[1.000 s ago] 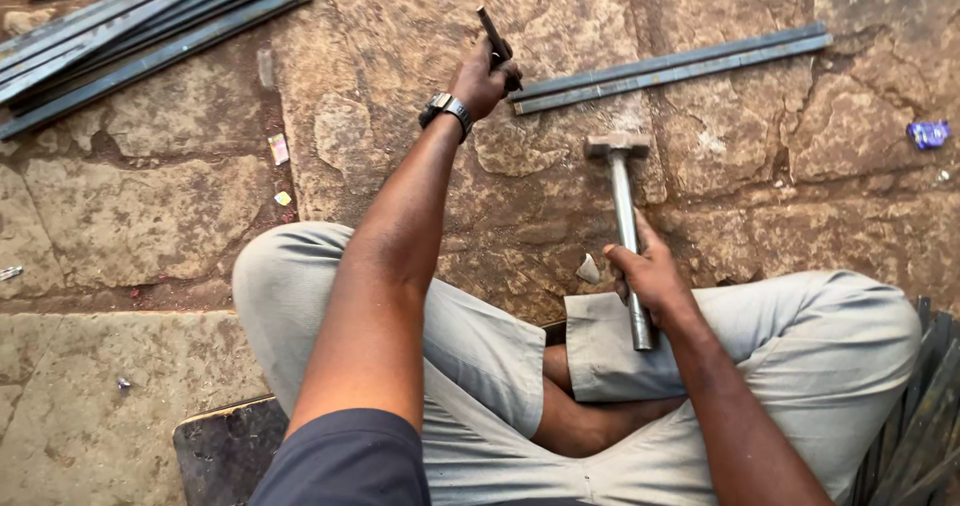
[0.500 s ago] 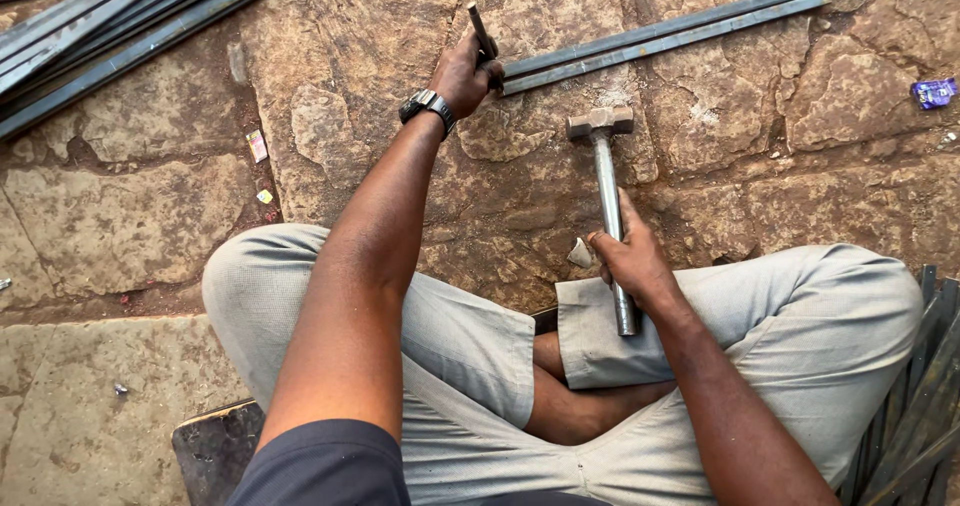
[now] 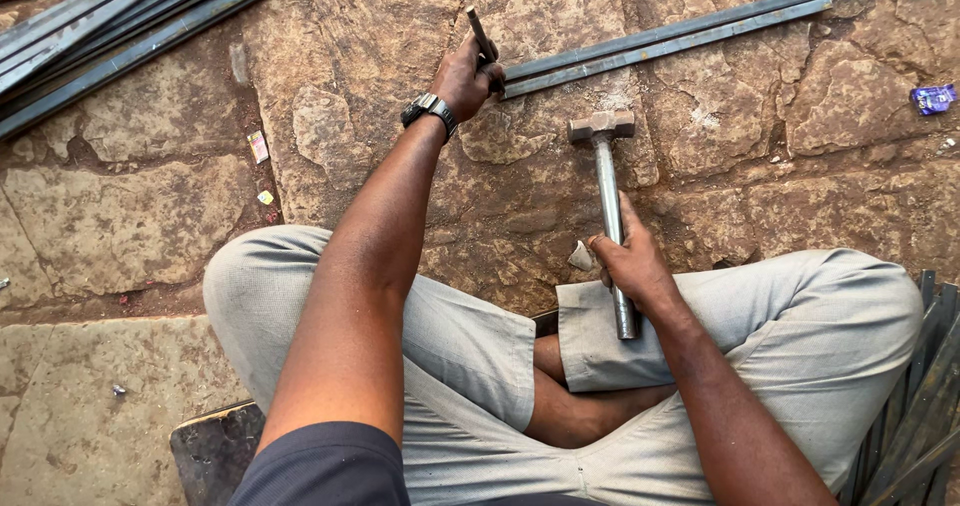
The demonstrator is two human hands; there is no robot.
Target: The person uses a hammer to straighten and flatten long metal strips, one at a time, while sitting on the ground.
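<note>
Two hands grasp: left one chisel, right one hammer.

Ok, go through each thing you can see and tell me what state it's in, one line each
Left hand: closed on the chisel.
Chisel: tilted, tip by the bars' end.
Right hand: gripping the hammer's handle.
Hammer: pointing away, head over the stone.
Bars: lying flat on the stone floor.
Bar stack: lying at upper left.

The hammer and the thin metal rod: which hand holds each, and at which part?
The right hand grips the hammer around the lower half of its metal handle, head resting on the stone floor. The left hand holds the thin rod near its lower end.
</note>
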